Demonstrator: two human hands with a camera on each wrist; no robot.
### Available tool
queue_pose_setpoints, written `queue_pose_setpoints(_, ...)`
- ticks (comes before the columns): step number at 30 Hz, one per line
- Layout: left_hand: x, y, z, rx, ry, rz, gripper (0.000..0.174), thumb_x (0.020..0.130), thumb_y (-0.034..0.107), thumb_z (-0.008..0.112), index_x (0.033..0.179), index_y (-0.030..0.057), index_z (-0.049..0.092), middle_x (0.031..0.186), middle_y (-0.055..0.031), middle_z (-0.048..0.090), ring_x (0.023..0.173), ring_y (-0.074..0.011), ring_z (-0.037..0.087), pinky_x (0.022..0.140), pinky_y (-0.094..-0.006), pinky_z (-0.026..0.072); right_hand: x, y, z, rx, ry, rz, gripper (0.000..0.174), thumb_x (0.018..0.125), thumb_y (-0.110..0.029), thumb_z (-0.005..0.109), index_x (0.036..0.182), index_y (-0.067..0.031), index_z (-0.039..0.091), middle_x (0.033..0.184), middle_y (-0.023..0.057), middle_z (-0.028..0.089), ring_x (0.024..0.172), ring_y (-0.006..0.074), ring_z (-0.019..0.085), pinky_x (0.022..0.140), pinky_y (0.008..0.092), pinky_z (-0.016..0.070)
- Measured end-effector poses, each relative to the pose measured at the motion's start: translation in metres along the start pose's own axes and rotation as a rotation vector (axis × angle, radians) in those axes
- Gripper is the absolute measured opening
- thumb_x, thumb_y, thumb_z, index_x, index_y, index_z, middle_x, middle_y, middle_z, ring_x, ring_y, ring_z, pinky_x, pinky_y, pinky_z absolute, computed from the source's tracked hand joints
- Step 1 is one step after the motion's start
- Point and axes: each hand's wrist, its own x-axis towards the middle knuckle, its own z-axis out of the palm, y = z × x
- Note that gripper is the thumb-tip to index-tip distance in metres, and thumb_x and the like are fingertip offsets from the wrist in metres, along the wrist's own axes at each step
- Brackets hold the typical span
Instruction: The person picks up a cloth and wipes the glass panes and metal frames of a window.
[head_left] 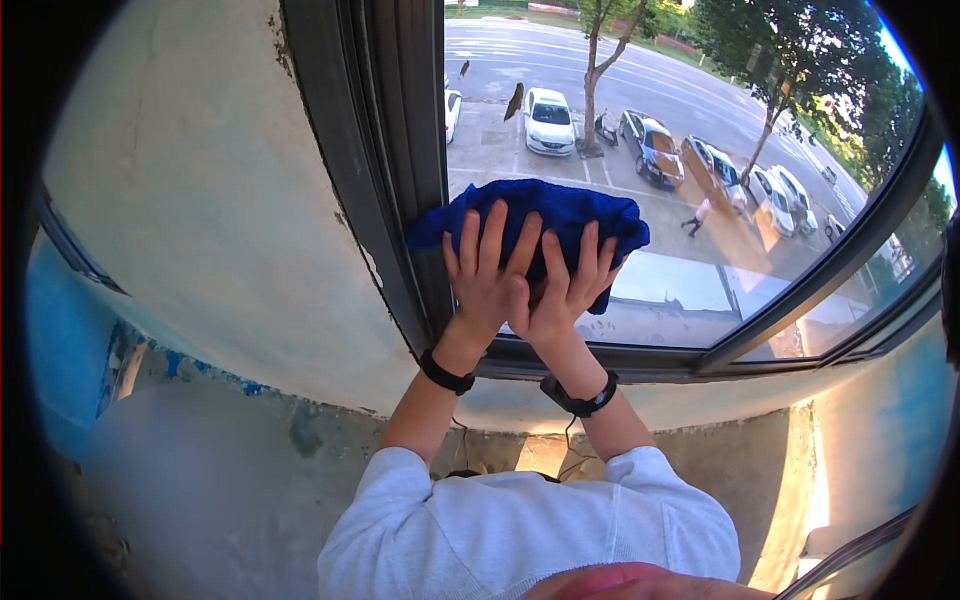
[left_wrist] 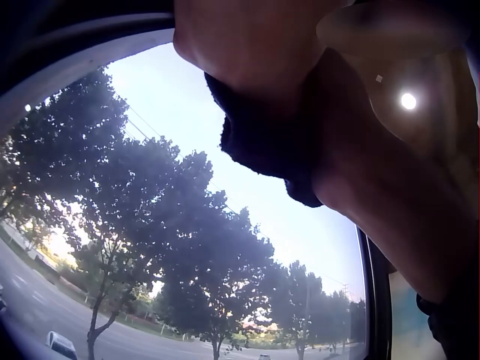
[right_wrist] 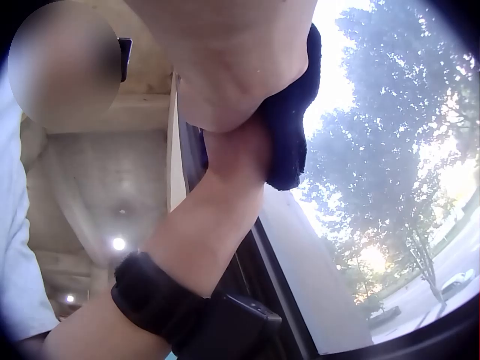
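A bunched blue cloth [head_left: 565, 208] lies against the window glass [head_left: 670, 255], at its lower left corner in the head view. My left hand [head_left: 484, 278] presses on the cloth with its fingers spread and pointing up. Beside it my right hand [head_left: 568, 285] presses on the cloth's right part, fingers straight too. The thumbs meet between the hands. Dark edges of the cloth [left_wrist: 259, 142] show past the hands in the left wrist view. The right wrist view has the cloth [right_wrist: 289, 142] beyond the hand, next to the glass. The palms' contact side is hidden.
The dark window frame [head_left: 395, 170] runs up close to the left hand, and its bottom rail [head_left: 640, 364] passes below both hands. A pale wall [head_left: 210, 190] stands at the left. Outside are parked cars [head_left: 549, 122], trees and a walking person [head_left: 697, 217].
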Motion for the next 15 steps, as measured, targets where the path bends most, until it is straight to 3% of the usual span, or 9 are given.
queue_pose_setpoints(4, -0.032, 0.000, -0.002, 0.006, -0.110, -0.017, 0.043, 0.097, 0.038, 0.051, 0.137, 0.0254, 0.060, 0.154, -0.0141, 0.039, 0.144, -0.0381, 0.030, 0.111, -0.0617, 0.0238, -0.029, -0.001, 0.001, 0.036, -0.040, 0.033, 0.051, 0.093, -0.033, 0.055, 0.135, -0.0035, 0.055, 0.150, 0.0325, 0.036, 0.142, 0.0504, 0.025, 0.114, 0.0657, 0.0098)
queue_pose_setpoints(8, -0.122, 0.001, 0.005, 0.065, -0.173, -0.002, 0.043, 0.095, 0.034, 0.053, 0.137, 0.0222, 0.058, 0.155, -0.0180, 0.035, 0.144, -0.0446, 0.027, 0.110, -0.0659, 0.0237, -0.109, 0.005, 0.001, 0.057, -0.085, 0.041, 0.049, 0.091, -0.031, 0.058, 0.133, -0.0041, 0.058, 0.151, 0.0305, 0.036, 0.142, 0.0492, 0.026, 0.115, 0.0651, 0.0075)
queue_pose_setpoints(10, -0.151, 0.008, -0.001, 0.024, -0.339, -0.027, 0.045, 0.094, 0.030, 0.054, 0.137, 0.0175, 0.056, 0.155, -0.0215, 0.030, 0.143, -0.0503, 0.024, 0.110, -0.0692, 0.0225, -0.141, 0.010, -0.004, 0.072, -0.170, 0.037, 0.048, 0.091, -0.030, 0.059, 0.133, -0.0050, 0.060, 0.152, 0.0280, 0.037, 0.142, 0.0480, 0.027, 0.116, 0.0644, 0.0052)
queue_pose_setpoints(14, -0.103, 0.023, 0.001, 0.038, -0.316, -0.077, 0.046, 0.095, 0.027, 0.053, 0.139, 0.0119, 0.053, 0.155, -0.0244, 0.028, 0.143, -0.0529, 0.021, 0.110, -0.0725, 0.0199, -0.096, 0.021, -0.020, 0.135, -0.210, 0.051, 0.047, 0.092, -0.028, 0.060, 0.134, -0.0052, 0.060, 0.151, 0.0272, 0.039, 0.139, 0.0480, 0.031, 0.116, 0.0649, 0.0050)
queue_pose_setpoints(15, -0.060, 0.028, 0.003, 0.047, -0.256, -0.066, 0.048, 0.094, 0.028, 0.054, 0.140, 0.0126, 0.053, 0.156, -0.0242, 0.029, 0.144, -0.0517, 0.021, 0.110, -0.0722, 0.0197, -0.059, 0.024, -0.024, 0.099, -0.175, 0.076, 0.046, 0.091, -0.033, 0.061, 0.132, -0.0101, 0.064, 0.148, 0.0214, 0.045, 0.131, 0.0408, 0.044, 0.116, 0.0620, 0.0098)
